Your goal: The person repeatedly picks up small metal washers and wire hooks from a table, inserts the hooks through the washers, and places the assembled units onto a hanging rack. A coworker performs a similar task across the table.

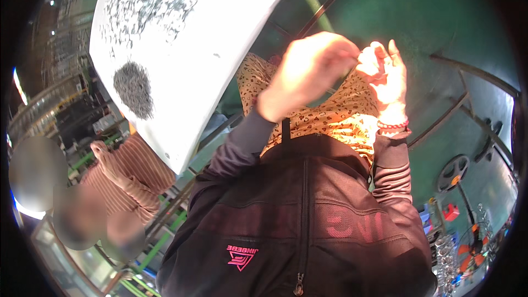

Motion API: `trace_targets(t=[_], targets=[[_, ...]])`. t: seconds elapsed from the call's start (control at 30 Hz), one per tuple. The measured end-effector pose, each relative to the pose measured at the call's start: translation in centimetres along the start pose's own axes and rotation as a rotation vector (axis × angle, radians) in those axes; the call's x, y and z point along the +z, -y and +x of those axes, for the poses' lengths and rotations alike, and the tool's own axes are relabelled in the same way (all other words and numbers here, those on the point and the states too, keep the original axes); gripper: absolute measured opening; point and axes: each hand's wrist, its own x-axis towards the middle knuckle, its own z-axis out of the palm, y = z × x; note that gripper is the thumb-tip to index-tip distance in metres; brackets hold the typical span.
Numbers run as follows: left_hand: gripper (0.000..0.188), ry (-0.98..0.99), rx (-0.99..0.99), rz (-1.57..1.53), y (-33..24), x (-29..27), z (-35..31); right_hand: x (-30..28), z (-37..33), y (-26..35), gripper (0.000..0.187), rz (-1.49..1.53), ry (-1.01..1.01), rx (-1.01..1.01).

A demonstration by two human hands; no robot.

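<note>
Above my lap, in patterned tan trousers (324,115), my two hands meet at the fingertips in bright light. My left hand (313,69) comes in from the left, its back toward me, fingers curled closed and somewhat blurred. Opposite it, my right hand (388,77) has thumb and forefinger pinched together while other fingers stick up; red beads (392,125) circle its wrist. Whatever small thing lies between the fingertips is washed out by glare. On the white tabletop (187,85) to the left lie a wide scatter of small grey pieces (151,0) and a dense dark heap (133,89).
At the left, a person in a striped top (129,181) sits by the table's near corner. Thin metal bars (440,121) cross the green floor (423,11) on the right. Farther down stand a spoked wheel (453,174), a red container (451,212) and orange blades (472,253).
</note>
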Motion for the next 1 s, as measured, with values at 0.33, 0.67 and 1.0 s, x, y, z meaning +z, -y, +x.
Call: trace_targets(t=[0.33,0.67,1.0], targets=[[0.023,0.148,0.144,0.332,3.2,18.6,8.0,-9.1,3.9,7.0,0.029,0.262,-0.378,-0.127],[0.025,0.387,-0.664,0.126,19.6,16.4,5.7,-13.9,11.2,7.1,0.040,0.239,-0.519,0.121],[0.037,0.063,-1.790,-0.387,48.8,14.0,-0.7,-23.5,19.7,-8.2,0.021,-0.186,-0.659,0.390]])
